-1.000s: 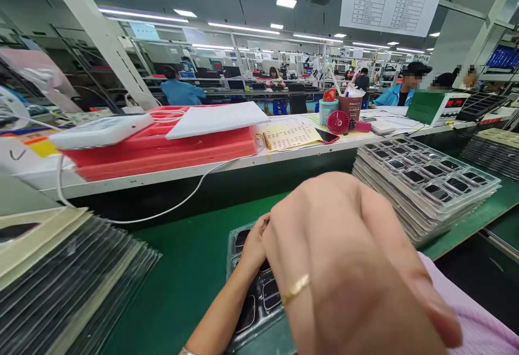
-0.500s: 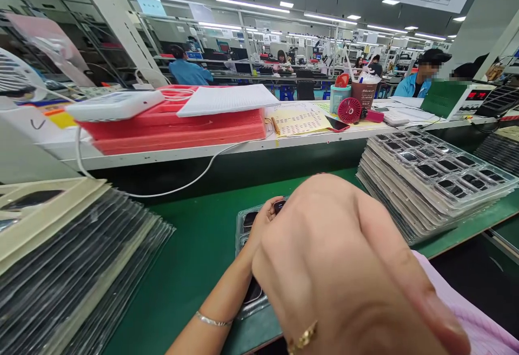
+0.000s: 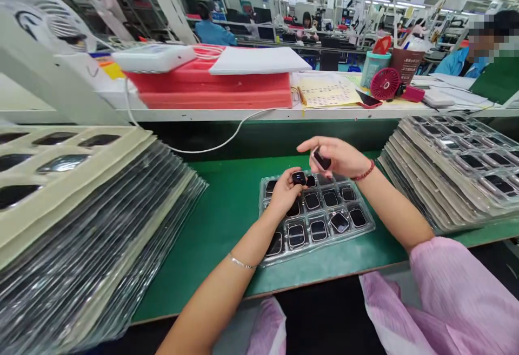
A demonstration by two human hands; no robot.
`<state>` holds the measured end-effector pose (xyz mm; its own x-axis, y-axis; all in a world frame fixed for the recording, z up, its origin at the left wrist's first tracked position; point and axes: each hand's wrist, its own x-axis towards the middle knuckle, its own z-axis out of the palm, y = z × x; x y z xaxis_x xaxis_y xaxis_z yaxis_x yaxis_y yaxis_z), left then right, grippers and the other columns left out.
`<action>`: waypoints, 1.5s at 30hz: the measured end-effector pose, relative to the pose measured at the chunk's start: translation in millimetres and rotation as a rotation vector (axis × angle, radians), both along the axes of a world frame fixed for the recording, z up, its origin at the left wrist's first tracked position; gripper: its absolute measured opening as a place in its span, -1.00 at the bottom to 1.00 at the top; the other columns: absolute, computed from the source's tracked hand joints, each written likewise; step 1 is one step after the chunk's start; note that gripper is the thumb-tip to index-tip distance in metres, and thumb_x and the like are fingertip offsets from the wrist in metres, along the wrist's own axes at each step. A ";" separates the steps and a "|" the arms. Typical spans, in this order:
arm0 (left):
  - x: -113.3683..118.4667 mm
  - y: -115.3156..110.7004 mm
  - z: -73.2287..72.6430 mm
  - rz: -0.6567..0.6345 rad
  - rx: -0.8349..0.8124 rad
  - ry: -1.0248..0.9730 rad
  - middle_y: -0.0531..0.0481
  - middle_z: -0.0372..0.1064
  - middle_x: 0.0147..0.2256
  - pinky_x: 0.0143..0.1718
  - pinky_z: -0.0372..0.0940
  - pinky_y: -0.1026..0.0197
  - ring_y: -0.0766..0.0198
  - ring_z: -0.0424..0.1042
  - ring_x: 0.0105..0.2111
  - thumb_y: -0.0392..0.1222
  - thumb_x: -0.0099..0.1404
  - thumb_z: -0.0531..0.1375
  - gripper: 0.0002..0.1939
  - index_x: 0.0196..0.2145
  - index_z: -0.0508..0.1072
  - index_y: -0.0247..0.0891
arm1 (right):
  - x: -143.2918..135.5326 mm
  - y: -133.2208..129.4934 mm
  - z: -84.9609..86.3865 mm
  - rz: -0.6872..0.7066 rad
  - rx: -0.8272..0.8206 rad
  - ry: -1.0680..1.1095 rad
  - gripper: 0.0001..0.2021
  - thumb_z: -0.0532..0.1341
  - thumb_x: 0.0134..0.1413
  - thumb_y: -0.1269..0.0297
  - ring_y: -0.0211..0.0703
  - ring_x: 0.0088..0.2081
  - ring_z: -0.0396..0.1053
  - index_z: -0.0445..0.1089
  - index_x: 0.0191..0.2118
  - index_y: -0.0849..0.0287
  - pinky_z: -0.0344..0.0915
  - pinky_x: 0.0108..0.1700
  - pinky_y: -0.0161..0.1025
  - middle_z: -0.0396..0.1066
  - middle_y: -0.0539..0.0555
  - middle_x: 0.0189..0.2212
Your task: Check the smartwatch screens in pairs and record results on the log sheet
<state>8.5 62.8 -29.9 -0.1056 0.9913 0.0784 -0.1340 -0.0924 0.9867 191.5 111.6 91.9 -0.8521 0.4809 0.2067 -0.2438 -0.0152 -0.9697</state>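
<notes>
My left hand [image 3: 288, 190] grips a small smartwatch body [image 3: 299, 178] with a lit dark screen, over the back left of a clear plastic tray [image 3: 320, 244]. Between the thumb and fingers of my right hand [image 3: 338, 156] is a second smartwatch body [image 3: 321, 159], tilted, its index finger pointing left. That hand hovers above the tray's back edge. More square, dark-faced watch bodies lie in the tray's pockets; one watch body [image 3: 339, 222] in the front row sits askew. My left wrist and hand cover part of the tray's left side.
A tall stack of trays [image 3: 101, 225] rises at the left, another tray stack [image 3: 438, 182] at the right. Behind the green bench [image 3: 227, 198] runs a white shelf [image 3: 243, 114] bearing red foam [image 3: 214, 90], papers and a pink fan [image 3: 385, 84]. A cable [image 3: 211, 147] hangs below it.
My right hand has moved from close before the camera down over the tray, where it holds a watch body. The view has tilted down and shifted left. My left hand still holds its watch body.
</notes>
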 end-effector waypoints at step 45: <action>-3.5 -9.9 9.5 -0.072 -0.024 0.157 -0.06 0.53 -0.32 -0.57 0.19 0.34 0.26 0.52 -0.48 -0.13 0.13 0.29 -0.70 -0.18 0.46 -0.27 | 2.3 12.0 -119.2 -0.419 0.027 -0.192 -0.64 0.20 0.02 0.34 -0.33 -0.50 0.44 0.39 -0.02 0.22 0.37 -0.51 -0.40 0.53 0.10 -0.25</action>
